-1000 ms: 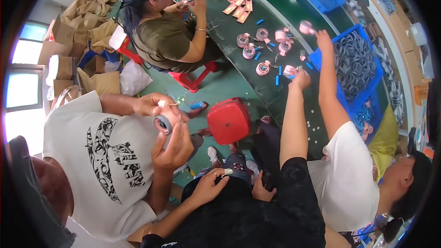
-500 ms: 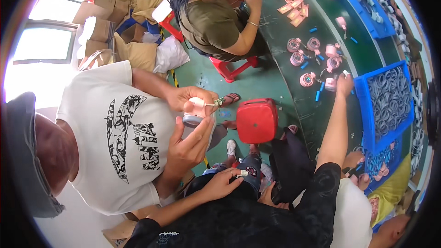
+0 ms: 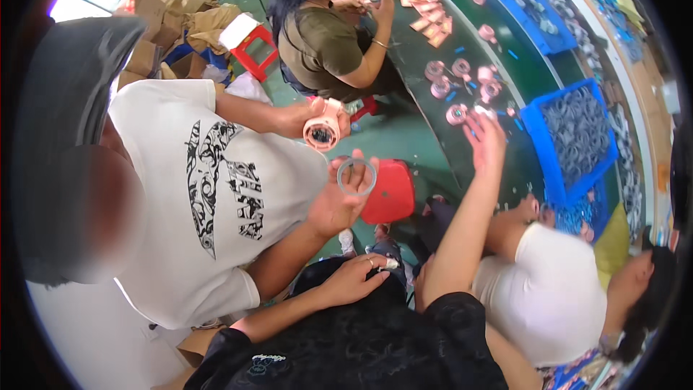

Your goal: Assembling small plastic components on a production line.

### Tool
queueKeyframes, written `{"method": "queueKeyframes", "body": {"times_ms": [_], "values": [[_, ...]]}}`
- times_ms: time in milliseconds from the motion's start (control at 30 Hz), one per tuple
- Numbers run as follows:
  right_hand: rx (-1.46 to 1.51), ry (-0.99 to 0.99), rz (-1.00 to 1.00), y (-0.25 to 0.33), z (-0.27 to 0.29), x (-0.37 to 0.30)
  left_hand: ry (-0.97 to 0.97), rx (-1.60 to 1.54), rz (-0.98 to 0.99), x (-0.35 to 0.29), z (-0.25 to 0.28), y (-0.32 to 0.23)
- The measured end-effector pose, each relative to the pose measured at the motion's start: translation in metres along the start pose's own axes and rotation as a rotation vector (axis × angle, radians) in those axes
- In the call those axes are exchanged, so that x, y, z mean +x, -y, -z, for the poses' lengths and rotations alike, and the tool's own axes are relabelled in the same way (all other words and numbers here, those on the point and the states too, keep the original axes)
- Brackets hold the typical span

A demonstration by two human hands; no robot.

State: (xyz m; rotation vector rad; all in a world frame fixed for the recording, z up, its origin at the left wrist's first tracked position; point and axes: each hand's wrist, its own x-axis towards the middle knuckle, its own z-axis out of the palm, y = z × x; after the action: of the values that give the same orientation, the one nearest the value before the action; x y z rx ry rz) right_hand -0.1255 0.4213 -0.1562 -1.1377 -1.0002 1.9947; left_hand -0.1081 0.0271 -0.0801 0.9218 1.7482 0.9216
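Note:
My right hand (image 3: 487, 141) reaches up to the dark green table (image 3: 433, 137) with its fingers spread and nothing in them, just right of a copper-wound coil (image 3: 456, 114). My left hand (image 3: 354, 280) lies on my black-clad lap, a ring on one finger. A small white bit (image 3: 390, 263) sits at its fingertips; whether the hand grips it is unclear. To my left a person in a white printed T-shirt (image 3: 216, 195) holds a copper coil (image 3: 322, 131) in one hand and a clear ring (image 3: 356, 176) in the other.
A red stool (image 3: 393, 195) stands on the green floor ahead. Blue crates (image 3: 574, 137) of grey rings and more coils (image 3: 462, 72) lie on the table. A person in olive sits at the far end, another in white at my right. Cardboard boxes (image 3: 180, 7) are piled far left.
My view has swung left and closer to the person in the white T-shirt, whose two hands have drawn apart. My right hand stays stretched to the table; my left hand stays on my lap.

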Motion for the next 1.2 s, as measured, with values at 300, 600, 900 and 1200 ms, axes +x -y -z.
{"method": "queueKeyframes", "body": {"times_ms": [300, 600, 900, 1200], "values": [[-0.183, 0.111, 0.124, 0.009, -0.052, -0.146, 0.063, -0.067, -0.110, -0.046, 0.002, 0.012], [-0.305, 0.146, 0.187, -0.036, -0.037, -0.239, 0.076, -0.113, -0.237, -0.084, 0.002, 0.027], [-0.526, 0.137, 0.166, -0.064, -0.024, -0.311, 0.138, -0.118, -0.253, -0.101, -0.003, 0.034], [-0.662, 0.117, 0.133, -0.131, 0.025, -0.346, 0.179, -0.142, -0.293, -0.106, -0.008, 0.036]]}}
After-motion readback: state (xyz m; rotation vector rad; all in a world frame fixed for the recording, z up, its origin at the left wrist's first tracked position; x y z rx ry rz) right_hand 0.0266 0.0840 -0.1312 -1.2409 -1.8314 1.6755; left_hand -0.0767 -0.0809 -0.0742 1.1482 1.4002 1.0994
